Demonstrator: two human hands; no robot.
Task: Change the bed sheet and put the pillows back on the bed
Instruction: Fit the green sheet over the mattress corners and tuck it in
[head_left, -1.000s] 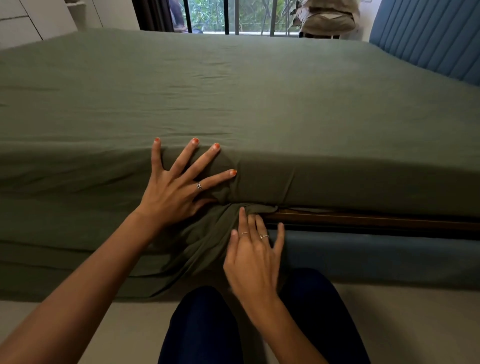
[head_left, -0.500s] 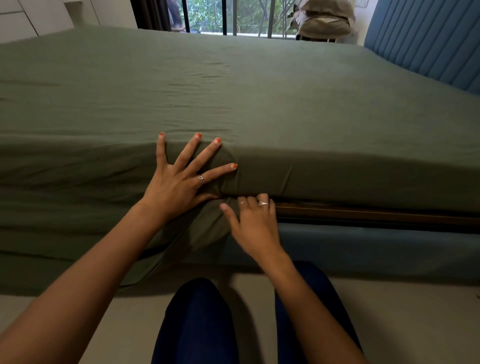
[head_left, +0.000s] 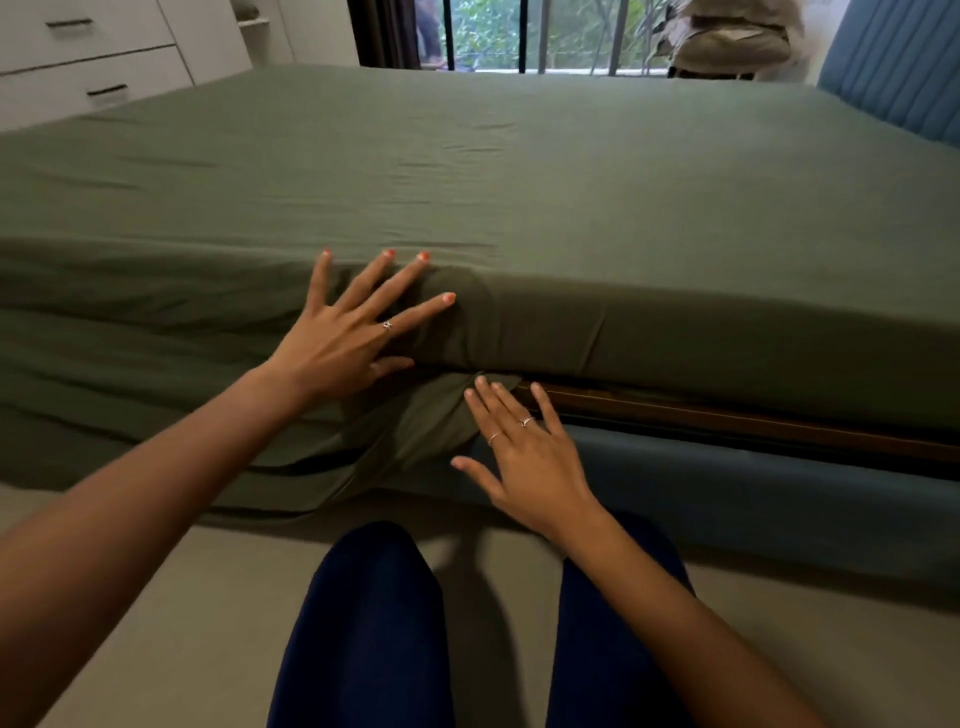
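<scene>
Status — sheet change, tucking stage.

Far left: green bed sheet spread over the whole mattress top, lightly creased; along the left part of the near side, loose folds hanging down to the floor, not yet tucked.

Left of centre: left hand pressed flat on the mattress side, fingers straight and spread, grip released, nothing grasped; bulge of bunched sheet just beside the fingertips.

Centre: untucked flap of sheet hanging below the mattress edge; right hand laid on it with straight fingers, fingertips at the gap under the mattress, grip released — pushing, not pinching.

Right: sheet drawn taut over the mattress side, lower edge out of sight under the mattress; wooden bed frame and blue upholstered base exposed; blue headboard at far right.

Done, judging by the lay: new sheet on, right portion of this side tucked.

Remaining, judging likewise: tuck centre flap; tuck left portion; smooth creases; return pillows — none visible on the bed.
</scene>
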